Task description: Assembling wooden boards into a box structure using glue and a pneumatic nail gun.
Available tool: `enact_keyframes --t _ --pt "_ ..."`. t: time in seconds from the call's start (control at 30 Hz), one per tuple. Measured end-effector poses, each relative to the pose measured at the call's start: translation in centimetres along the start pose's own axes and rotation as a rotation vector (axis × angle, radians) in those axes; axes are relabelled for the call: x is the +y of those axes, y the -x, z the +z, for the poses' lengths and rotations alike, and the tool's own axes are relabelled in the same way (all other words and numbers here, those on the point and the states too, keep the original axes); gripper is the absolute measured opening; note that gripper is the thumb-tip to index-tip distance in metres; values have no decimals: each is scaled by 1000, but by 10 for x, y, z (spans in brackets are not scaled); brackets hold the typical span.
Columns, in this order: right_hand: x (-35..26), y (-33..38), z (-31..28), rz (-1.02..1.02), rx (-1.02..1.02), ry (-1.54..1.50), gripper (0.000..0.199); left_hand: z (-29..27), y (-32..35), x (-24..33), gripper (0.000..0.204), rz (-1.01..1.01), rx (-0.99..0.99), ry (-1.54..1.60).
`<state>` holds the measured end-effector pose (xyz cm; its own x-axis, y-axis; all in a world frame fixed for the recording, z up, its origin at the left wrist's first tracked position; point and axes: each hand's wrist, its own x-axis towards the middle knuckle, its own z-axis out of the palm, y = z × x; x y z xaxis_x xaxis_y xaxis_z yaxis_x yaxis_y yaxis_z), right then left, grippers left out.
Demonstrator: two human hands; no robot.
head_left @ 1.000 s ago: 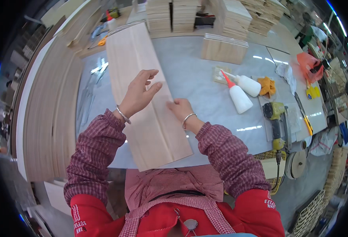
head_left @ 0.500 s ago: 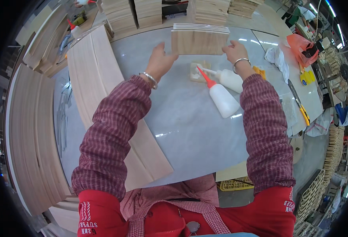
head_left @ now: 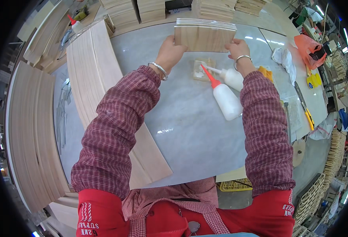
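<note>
A short stack of light wooden boards point(head_left: 205, 38) stands on edge at the far side of the table, with its several thin top edges showing. My left hand point(head_left: 171, 54) grips its left end, the thumb lying against the front face and the fingers partly hidden behind. At the right end, my right hand point(head_left: 238, 51) pinches the lower corner between thumb and curled fingers. Nearer to me, a white squeeze bottle with a red nozzle point(head_left: 227, 102) lies on its side. Beside it lies another white bottle with a white nozzle point(head_left: 233, 80), its tip over a small glue-smeared wooden block point(head_left: 199, 75).
Long wooden planks point(head_left: 93, 75) lie along the left of the grey tabletop point(head_left: 190, 146). More boards point(head_left: 35, 138) are piled farther left, and stacks point(head_left: 152, 10) line the back. On the right are a white cloth point(head_left: 284, 63), a yellow-handled cutter point(head_left: 306, 108) and a red plastic bag point(head_left: 310, 51).
Both hands have closed in on the ends of the board stack and taken hold of it. The view has shifted slightly.
</note>
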<state>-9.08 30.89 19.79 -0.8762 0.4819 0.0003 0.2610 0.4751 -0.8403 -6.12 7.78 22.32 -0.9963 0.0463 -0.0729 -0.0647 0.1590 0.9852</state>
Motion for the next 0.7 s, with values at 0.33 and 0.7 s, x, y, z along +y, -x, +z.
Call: enact_keyframes --t 0.33,0.7 --pt "2 26 -45 -297 -58 -374 44 -14 40 0 57 420 27 89" --pt "-59 192 -141 -1080 244 -78 33 -72 192 32 57 838 -18 39"
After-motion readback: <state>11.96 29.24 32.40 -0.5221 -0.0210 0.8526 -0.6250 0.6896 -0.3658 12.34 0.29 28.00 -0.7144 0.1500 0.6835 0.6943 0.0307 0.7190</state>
